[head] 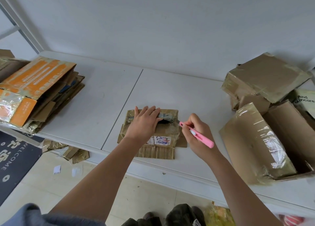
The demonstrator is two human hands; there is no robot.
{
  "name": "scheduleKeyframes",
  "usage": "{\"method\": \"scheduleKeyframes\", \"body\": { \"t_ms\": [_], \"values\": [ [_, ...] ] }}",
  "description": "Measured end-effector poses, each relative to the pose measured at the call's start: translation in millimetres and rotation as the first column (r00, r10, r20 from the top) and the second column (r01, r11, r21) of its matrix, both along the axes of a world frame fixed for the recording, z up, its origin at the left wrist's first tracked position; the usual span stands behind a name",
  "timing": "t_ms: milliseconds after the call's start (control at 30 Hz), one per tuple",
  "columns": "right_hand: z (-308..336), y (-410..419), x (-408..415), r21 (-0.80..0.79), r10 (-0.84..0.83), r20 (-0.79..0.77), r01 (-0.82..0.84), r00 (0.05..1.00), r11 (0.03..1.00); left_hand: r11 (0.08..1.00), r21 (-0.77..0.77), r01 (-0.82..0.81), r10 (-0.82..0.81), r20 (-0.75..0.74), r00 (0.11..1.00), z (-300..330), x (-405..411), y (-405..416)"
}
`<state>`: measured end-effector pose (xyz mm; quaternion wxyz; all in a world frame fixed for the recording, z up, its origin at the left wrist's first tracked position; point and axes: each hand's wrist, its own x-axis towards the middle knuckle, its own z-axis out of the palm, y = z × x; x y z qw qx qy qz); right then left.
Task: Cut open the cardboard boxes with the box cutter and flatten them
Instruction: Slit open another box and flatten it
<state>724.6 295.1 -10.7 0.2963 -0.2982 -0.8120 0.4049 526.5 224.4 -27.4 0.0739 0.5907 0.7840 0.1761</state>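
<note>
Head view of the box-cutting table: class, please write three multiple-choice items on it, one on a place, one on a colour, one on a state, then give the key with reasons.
1. Where is the flattened cardboard stack?
A. table's left end
B. table's right end
C. under the small box

2. What colour is the box cutter?
A. blue
B. pink
C. black

3. What is the left hand doing?
A. pressing flat on the small box
B. holding the cutter
C. hanging idle

Key: A, the stack lies far left; B, its handle is pink in the right hand; A, straight fingers lie on the box top.
</note>
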Motion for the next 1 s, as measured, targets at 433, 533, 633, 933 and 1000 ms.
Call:
{"method": "scheduleKeyframes", "body": {
  "t_ms": [433, 533, 633, 933, 1000],
  "values": [
    [16, -4, 15, 0.004, 0.03, 0.082, -0.031, 0.996, 1.0, 0.999, -0.053, 0.002, -0.004, -0.033, 0.999, 2, -1, 1],
    [12, -6, 11, 0.002, 0.026, 0.047, -0.026, 0.999, 1.0, 0.999, -0.043, 0.0, -0.002, -0.035, 0.999, 2, 0, 2],
    [5, -11, 6, 0.039, 0.05, 0.061, -0.052, 0.997, 0.998, 0.999, -0.035, 0.004, -0.005, -0.034, 0.999, 2, 0, 2],
    [11, -12, 5, 0.195, 0.073, 0.082, -0.088, 0.994, 0.977, 1.0, -0.014, -0.003, 0.003, -0.032, 0.999, -1, 0, 2],
    [11, -10, 8, 0.161, 0.078, 0.134, -0.099, 0.988, 0.982, 1.0, -0.013, 0.0, -0.001, -0.035, 0.999, -2, 0, 1]
  ]
}}
